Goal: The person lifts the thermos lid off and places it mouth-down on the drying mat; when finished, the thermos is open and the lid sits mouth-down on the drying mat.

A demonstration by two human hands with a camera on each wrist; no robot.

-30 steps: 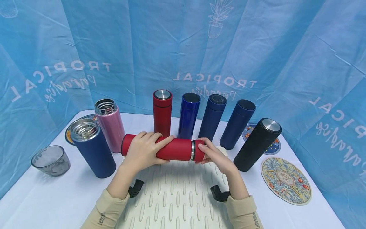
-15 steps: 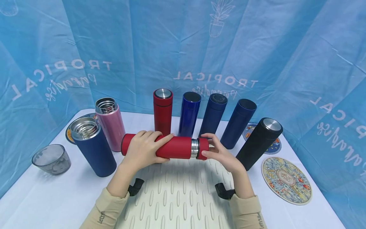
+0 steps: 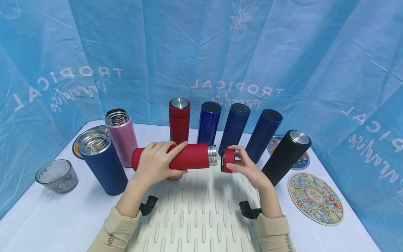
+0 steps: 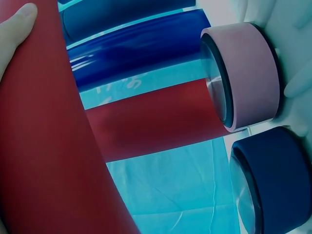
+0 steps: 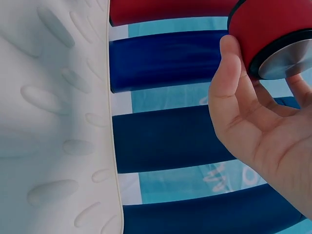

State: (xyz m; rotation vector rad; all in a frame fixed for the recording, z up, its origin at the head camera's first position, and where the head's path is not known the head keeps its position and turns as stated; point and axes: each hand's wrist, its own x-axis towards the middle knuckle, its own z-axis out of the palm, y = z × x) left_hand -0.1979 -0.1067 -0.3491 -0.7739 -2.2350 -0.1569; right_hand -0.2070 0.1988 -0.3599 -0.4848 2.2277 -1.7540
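Note:
My left hand (image 3: 156,161) grips a red thermos body (image 3: 193,156), which lies level above the white mat with its bare steel neck (image 3: 212,155) toward the right. Just off that neck, my right hand (image 3: 248,168) pinches the red screw lid (image 3: 229,161) between thumb and fingers. Lid and neck are apart. The right wrist view shows the lid's steel top (image 5: 287,61). Below the thermos, a pink lid (image 4: 257,75) and a dark blue lid (image 4: 280,178) sit on the mat in the left wrist view; the blue one is hidden in the head view.
An open blue thermos (image 3: 105,169), an open pink thermos (image 3: 122,140) and a grey glass bowl (image 3: 56,176) stand left. Behind is a capped red thermos (image 3: 179,122), with several blue ones and a black thermos (image 3: 284,159) to the right. A patterned coaster (image 3: 316,198) lies near the ribbed mat (image 3: 195,217).
The red lid has come off the thermos neck and moved right with my right hand. The thermos in my left hand has risen slightly and moved a little left.

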